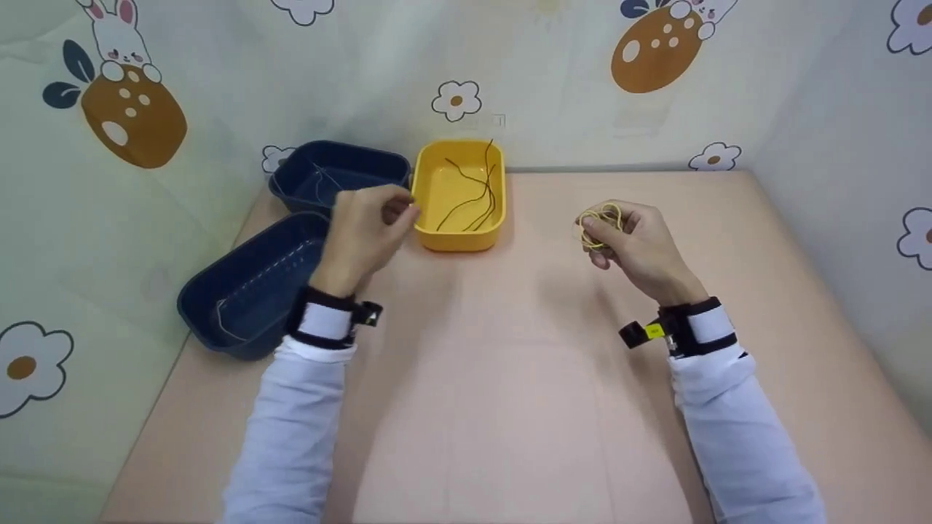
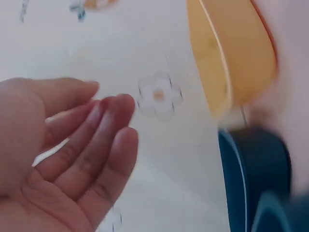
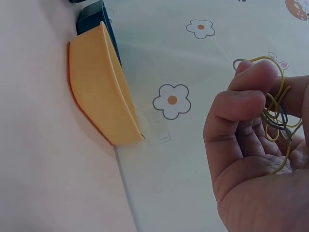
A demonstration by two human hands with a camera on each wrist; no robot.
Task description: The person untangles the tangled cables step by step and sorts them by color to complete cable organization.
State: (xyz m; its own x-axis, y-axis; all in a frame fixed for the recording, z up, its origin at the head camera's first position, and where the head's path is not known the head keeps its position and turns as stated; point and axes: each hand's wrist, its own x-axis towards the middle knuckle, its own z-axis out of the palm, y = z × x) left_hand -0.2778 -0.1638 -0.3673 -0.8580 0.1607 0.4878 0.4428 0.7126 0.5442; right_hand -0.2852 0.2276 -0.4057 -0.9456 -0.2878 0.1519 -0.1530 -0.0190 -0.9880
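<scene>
My right hand (image 1: 641, 247) pinches a small coiled bundle of thin yellow cord (image 1: 606, 212) between thumb and fingers, off to the right of the yellow tray. In the right wrist view, dark greenish strands (image 3: 276, 122) run among the yellow loops, and part of the bundle is hidden in the palm. My left hand (image 1: 364, 233) hangs beside the yellow tray (image 1: 460, 241), overlapping the navy trays behind it. Its fingers are loosely bent, and the left wrist view shows nothing between the thumb and fingertips (image 2: 126, 140). Several dark cords (image 1: 480, 191) lie in the yellow tray.
Two navy trays stand at the left, one behind (image 1: 342, 151) and one nearer (image 1: 191, 309); each holds a thin pale strand. A patterned curtain (image 1: 553, 109) rises along the back and sides of the pale pink table (image 1: 524, 407).
</scene>
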